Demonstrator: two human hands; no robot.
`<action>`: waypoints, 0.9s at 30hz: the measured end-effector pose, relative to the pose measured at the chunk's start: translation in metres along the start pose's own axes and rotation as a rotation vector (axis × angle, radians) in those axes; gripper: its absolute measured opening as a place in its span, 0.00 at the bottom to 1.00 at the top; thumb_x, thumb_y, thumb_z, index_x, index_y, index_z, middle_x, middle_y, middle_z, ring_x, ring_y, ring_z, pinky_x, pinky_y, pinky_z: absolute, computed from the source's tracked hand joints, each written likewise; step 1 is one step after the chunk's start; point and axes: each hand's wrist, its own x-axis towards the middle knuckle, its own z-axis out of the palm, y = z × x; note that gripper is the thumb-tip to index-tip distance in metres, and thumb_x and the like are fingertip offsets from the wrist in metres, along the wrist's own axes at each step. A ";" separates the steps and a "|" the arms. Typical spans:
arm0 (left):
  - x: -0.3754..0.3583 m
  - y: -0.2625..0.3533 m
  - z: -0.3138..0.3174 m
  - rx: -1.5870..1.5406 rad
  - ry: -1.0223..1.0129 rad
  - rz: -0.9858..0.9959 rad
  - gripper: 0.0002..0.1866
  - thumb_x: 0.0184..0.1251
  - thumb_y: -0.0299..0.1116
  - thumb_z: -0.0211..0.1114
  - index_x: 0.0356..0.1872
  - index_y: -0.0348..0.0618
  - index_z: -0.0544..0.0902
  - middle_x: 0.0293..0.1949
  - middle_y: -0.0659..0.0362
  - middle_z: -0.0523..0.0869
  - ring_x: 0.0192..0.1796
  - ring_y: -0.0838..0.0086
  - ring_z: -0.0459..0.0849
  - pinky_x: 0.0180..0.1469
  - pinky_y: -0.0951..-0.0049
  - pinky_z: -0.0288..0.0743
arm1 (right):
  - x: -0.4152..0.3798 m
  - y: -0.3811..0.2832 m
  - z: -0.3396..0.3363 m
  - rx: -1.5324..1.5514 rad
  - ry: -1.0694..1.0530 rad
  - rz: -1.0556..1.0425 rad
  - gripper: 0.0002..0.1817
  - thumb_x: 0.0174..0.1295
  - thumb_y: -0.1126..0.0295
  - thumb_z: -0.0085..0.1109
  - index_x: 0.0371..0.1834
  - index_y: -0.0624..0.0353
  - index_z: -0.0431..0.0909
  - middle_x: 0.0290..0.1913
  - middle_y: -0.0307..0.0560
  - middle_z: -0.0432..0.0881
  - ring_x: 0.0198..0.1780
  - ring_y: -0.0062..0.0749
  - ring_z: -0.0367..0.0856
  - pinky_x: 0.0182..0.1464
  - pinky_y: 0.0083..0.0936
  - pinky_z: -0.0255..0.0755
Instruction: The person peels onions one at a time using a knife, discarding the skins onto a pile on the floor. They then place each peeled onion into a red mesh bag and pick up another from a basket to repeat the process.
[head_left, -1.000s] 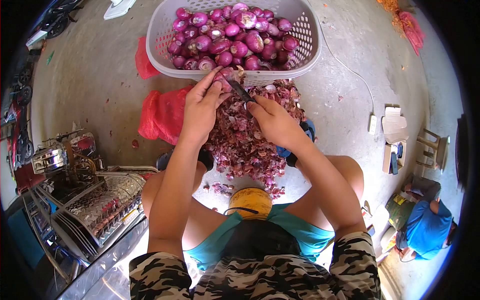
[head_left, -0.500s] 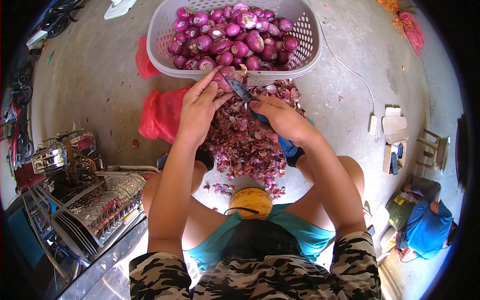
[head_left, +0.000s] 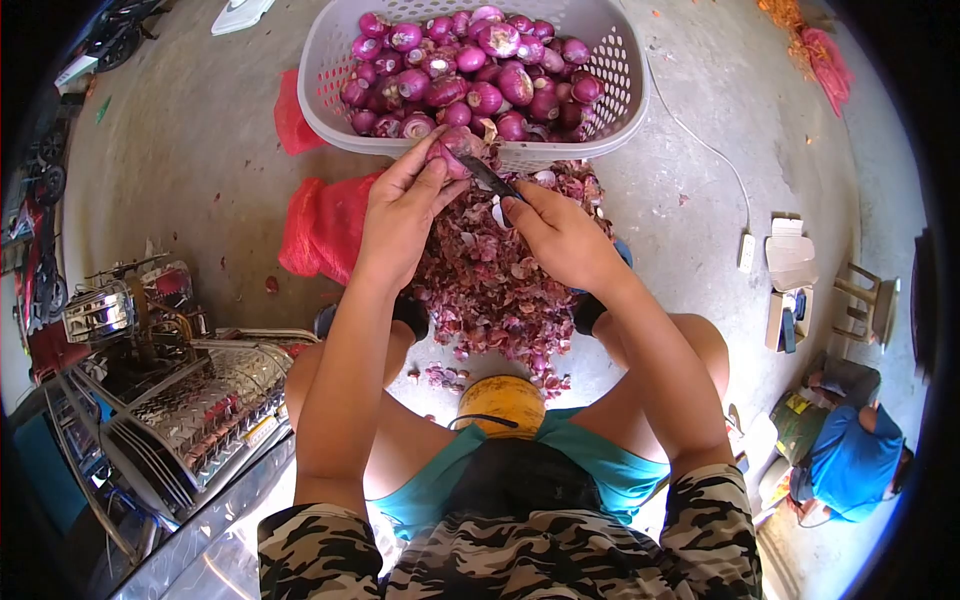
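My left hand (head_left: 405, 200) grips a red onion (head_left: 455, 150) just in front of the basket's near rim. In my right hand (head_left: 560, 232) is a knife (head_left: 487, 176), its dark blade pointing up and left, with the tip against the onion. Loose skin hangs at the onion's right side. Below both hands lies a large heap of onion skins (head_left: 490, 285) on the floor. Beyond them, a grey perforated basket (head_left: 320, 100) holds many peeled red onions (head_left: 515, 85).
A red mesh sack (head_left: 325, 230) lies left of the skins. A yellow bucket (head_left: 500, 403) stands between my legs. To the right are a power strip (head_left: 746, 253) with its cord, an open cardboard box (head_left: 790, 285), a wooden stool (head_left: 865, 305) and a person in blue (head_left: 850, 465). Metal machinery (head_left: 200, 410) stands at left.
My right hand has turned and the knife with it, so its blue handle no longer shows below the hand. My left hand still holds the onion in nearly the same place.
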 end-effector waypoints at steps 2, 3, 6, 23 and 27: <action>0.000 0.000 0.001 0.033 0.011 0.014 0.20 0.74 0.27 0.48 0.64 0.36 0.67 0.56 0.56 0.77 0.56 0.72 0.78 0.61 0.64 0.72 | 0.000 0.003 0.001 -0.004 0.009 -0.014 0.14 0.68 0.62 0.46 0.40 0.65 0.72 0.28 0.60 0.76 0.34 0.52 0.76 0.38 0.40 0.68; -0.001 0.001 0.002 0.051 0.018 0.021 0.20 0.74 0.27 0.48 0.64 0.36 0.67 0.56 0.56 0.77 0.56 0.72 0.77 0.61 0.64 0.72 | 0.000 0.005 0.002 -0.015 0.011 -0.020 0.14 0.69 0.63 0.46 0.41 0.65 0.72 0.27 0.55 0.75 0.31 0.43 0.75 0.36 0.36 0.68; -0.002 -0.002 0.003 0.205 0.033 0.097 0.19 0.75 0.27 0.46 0.64 0.35 0.68 0.56 0.54 0.77 0.56 0.72 0.77 0.60 0.65 0.73 | 0.000 0.003 0.001 -0.085 0.016 -0.029 0.13 0.69 0.64 0.46 0.40 0.64 0.71 0.24 0.54 0.75 0.28 0.40 0.75 0.34 0.35 0.68; -0.007 -0.014 0.009 0.382 -0.008 0.204 0.13 0.71 0.24 0.50 0.54 0.34 0.72 0.52 0.53 0.78 0.52 0.73 0.79 0.54 0.71 0.76 | 0.010 -0.008 -0.007 0.293 0.287 -0.115 0.17 0.60 0.62 0.62 0.45 0.63 0.76 0.24 0.38 0.78 0.24 0.18 0.70 0.27 0.20 0.66; -0.013 -0.015 0.015 0.442 -0.038 0.249 0.08 0.68 0.21 0.54 0.46 0.36 0.71 0.50 0.55 0.79 0.51 0.76 0.78 0.54 0.74 0.74 | 0.013 -0.011 -0.026 0.375 0.050 0.069 0.15 0.60 0.65 0.63 0.45 0.62 0.77 0.29 0.35 0.79 0.30 0.15 0.72 0.33 0.18 0.67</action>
